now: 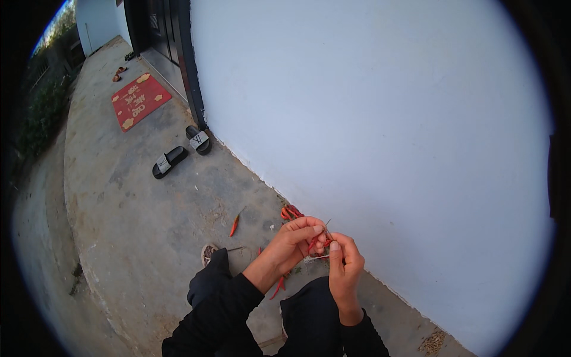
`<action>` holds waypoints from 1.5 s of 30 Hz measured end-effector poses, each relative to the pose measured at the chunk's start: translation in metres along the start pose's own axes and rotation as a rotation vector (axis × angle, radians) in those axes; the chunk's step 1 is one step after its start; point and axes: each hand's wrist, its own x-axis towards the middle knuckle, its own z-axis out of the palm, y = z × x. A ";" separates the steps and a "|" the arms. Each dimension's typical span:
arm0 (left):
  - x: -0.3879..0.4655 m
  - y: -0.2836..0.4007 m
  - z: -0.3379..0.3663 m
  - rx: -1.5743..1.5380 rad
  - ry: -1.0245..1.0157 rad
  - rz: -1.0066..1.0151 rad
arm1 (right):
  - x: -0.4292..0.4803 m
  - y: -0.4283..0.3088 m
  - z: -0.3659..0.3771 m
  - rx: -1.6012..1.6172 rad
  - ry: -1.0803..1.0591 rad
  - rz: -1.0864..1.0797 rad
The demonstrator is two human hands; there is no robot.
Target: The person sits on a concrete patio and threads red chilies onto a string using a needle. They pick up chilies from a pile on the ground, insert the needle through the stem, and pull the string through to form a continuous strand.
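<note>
Between both hands, in front of my knees, are red chili peppers [313, 244] with thin stems. My left hand [292, 241] pinches the stems between thumb and fingertips. Close beside it, my right hand [345, 263] has its thumb and forefinger closed at the same small bunch; exactly what it grips is partly hidden. White string [315, 258] spans below the peppers, between the two hands. Behind my left hand, a pile of red chilies [291, 211] lies at the wall's foot. One loose chili [234, 226] rests farther left on the concrete, and another [278, 287] lies below my left wrist.
A white wall [366, 125] rises along the right. Black slippers [170, 161] lie on the concrete floor [147, 232], with a red doormat [140, 101] beyond, by a dark door [166, 31]. My shoe [208, 254] is left of my hands. Small brown debris [432, 342] sits lower right.
</note>
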 end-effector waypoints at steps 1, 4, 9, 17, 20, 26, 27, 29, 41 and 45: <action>0.000 0.000 -0.001 -0.004 0.002 -0.003 | 0.000 0.000 0.000 0.003 -0.002 0.000; 0.002 -0.001 -0.002 -0.013 0.006 -0.003 | 0.001 0.000 0.000 -0.001 -0.001 -0.005; 0.002 -0.001 -0.003 -0.023 0.034 -0.016 | 0.001 -0.003 -0.001 -0.022 -0.015 -0.008; 0.002 -0.001 0.001 0.020 0.072 -0.002 | 0.003 -0.004 -0.002 -0.030 -0.027 -0.010; 0.002 -0.002 0.001 0.046 0.092 0.008 | 0.002 -0.005 -0.002 -0.032 -0.023 0.000; 0.003 -0.003 0.000 0.103 0.114 0.029 | 0.002 -0.009 -0.003 -0.067 -0.025 -0.019; 0.002 -0.003 0.000 0.111 0.112 0.034 | 0.002 -0.009 -0.003 -0.071 -0.025 -0.017; 0.002 -0.004 0.001 0.127 0.110 0.047 | 0.002 -0.010 -0.003 -0.078 -0.025 -0.014; 0.002 -0.009 0.002 0.149 0.137 0.059 | -0.001 -0.007 -0.002 -0.152 -0.001 -0.038; 0.002 -0.009 0.002 0.147 0.143 0.054 | 0.000 -0.007 -0.001 -0.163 0.003 -0.047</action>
